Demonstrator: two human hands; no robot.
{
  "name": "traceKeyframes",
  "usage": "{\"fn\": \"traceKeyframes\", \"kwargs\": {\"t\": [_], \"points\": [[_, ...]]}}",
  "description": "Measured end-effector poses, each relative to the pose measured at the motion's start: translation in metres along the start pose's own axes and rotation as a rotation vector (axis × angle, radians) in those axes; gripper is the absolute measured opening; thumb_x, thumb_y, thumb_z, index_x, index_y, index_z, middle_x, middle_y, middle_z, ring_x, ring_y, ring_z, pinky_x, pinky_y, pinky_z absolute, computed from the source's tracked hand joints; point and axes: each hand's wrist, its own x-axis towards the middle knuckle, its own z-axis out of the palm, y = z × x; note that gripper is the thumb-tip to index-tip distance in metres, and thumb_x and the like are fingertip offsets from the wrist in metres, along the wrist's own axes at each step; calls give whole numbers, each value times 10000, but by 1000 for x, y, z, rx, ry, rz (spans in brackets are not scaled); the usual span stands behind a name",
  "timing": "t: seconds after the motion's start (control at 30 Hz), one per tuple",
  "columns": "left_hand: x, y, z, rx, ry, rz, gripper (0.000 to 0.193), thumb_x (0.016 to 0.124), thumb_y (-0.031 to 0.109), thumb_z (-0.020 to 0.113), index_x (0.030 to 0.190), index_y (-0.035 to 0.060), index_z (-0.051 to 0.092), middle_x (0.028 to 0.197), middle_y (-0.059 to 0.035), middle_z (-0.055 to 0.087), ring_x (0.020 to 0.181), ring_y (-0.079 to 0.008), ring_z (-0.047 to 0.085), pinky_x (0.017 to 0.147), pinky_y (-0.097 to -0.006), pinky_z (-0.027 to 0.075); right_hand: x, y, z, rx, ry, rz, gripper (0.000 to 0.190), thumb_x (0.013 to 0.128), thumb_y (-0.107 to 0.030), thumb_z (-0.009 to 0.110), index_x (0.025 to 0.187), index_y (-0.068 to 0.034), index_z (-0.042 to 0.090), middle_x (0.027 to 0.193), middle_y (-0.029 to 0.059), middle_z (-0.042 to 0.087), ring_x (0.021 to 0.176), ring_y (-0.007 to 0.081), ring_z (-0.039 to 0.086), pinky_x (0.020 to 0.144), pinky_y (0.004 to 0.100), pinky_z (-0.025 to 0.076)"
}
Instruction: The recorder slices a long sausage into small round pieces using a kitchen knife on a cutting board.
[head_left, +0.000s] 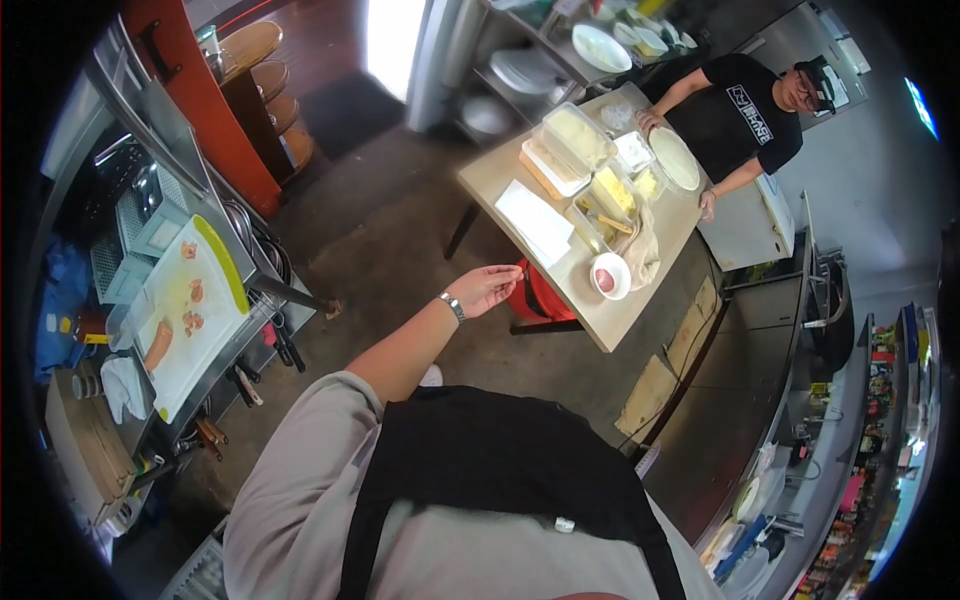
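Observation:
My left hand (486, 289), with a metal watch at its wrist, is stretched out over the floor near the wooden table (480, 176). Its fingers are nearly together; whether something small is between the tips cannot be told. Beyond them stands a red bucket (541, 294), partly under the table. My right hand is out of view. On the table, a white bowl (610, 276) with pink meat stands by a crumpled cloth (640, 247). White paper sheets (534, 223) and plastic tubs (579, 139) of pale food lie farther back, near a round of dough (674, 159).
A co-worker (739, 120) in black stands across the table, hands at its edge. To the left, a steel counter holds a white cutting board (196, 322) with a sausage (158, 345) and meat pieces. Shelves with bowls (601, 48) stand behind; flattened cardboard (649, 394) lies on the floor.

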Motion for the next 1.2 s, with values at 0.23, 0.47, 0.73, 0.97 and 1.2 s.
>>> {"fn": "traceKeyframes", "kwargs": {"t": [0.23, 0.47, 0.73, 0.97, 1.2], "points": [[-6, 8, 17, 150, 55, 207, 261, 926, 85, 676, 1162, 0, 602, 1068, -50, 665, 949, -105, 639, 841, -224, 533, -53, -80, -130, -48, -164, -39, 352, 922, -236, 553, 1173, 10, 534, 928, 276, 631, 895, 453, 626, 761, 493, 473], [-67, 43, 36, 759, 286, 627, 120, 876, 60, 720, 981, 5, 701, 928, -33, 723, 823, -83, 668, 744, -232, 538, -24, -127, -135, -33, -344, -159, 312, 931, -227, 552, 1159, -15, 528, 877, 254, 624, 846, 433, 631, 723, 483, 473], [-229, 95, 20, 1075, 635, 881, 121, 823, 74, 753, 926, 20, 721, 857, -59, 729, 752, -89, 683, 701, -238, 551, 67, -311, -30, 39, -623, -513, 268, 941, -216, 550, 1143, -42, 520, 818, 230, 615, 789, 411, 637, 681, 472, 474], [-424, 105, -59, 1194, 1256, 940, 112, 811, 95, 740, 903, 39, 709, 786, -69, 692, 670, -153, 668, 634, -278, 536, -55, -658, -90, 321, -927, -1132, 164, 990, -74, 459, 1149, -49, 494, 709, 143, 564, 617, 296, 591, 578, 374, 439], [-494, 141, -142, 1559, 1472, 810, 165, 794, 137, 762, 913, 42, 698, 777, -79, 654, 653, -191, 626, 607, -324, 511, -226, -808, -150, 274, -1069, -1318, 145, 997, -116, 481, 1128, -55, 495, 716, 210, 570, 664, 399, 602, 608, 425, 453]]}}
